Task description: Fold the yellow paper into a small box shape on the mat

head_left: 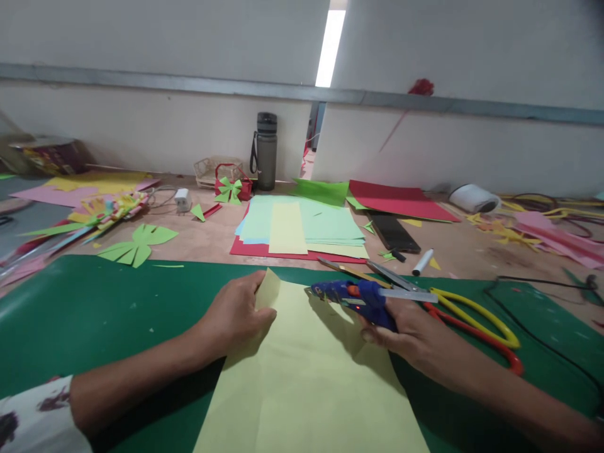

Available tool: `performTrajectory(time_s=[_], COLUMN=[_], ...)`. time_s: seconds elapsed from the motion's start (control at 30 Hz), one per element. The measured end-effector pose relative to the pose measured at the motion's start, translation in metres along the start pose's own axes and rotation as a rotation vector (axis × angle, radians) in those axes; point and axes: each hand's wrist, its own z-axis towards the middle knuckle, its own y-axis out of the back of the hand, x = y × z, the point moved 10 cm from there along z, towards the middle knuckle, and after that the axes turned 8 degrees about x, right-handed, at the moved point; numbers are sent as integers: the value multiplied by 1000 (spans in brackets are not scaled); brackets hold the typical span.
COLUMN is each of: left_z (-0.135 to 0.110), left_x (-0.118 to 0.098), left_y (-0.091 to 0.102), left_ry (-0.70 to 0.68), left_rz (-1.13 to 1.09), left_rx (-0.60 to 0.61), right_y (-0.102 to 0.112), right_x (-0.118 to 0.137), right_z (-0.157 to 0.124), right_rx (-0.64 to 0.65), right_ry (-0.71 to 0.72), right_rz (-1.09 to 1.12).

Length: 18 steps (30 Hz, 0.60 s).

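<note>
A large pale yellow sheet of paper [311, 384] lies over the green mat [136, 308] in front of me. My left hand [243, 314] pinches its far left corner, which is folded up. In my right hand [401, 333] is a blue glue gun [349, 296], its nozzle pointing left over the paper's far edge. A clear glue stick [408, 295] sticks out of the gun's back end. Just beyond the right hand lie scissors with yellow and red handles [481, 314], partly hidden behind the hand and gun.
Behind the mat is a stack of coloured paper [325, 226], with a phone [392, 231] and a white marker [423, 262] to its right. A dark bottle [267, 154] stands at the wall. Green paper leaves [141, 244] lie left, and a black cable [538, 333] runs along the right.
</note>
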Motion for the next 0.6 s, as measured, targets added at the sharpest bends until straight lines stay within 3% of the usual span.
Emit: performTrajectory(time_s=[0.6], left_z=[-1], left_x=[0], left_y=[0], left_ry=[-6], left_rz=[10], left_rx=[-7], right_y=[-3], right_x=[-3], right_z=[-3], right_rx=[-1], right_ry=[-7], right_rz=[44])
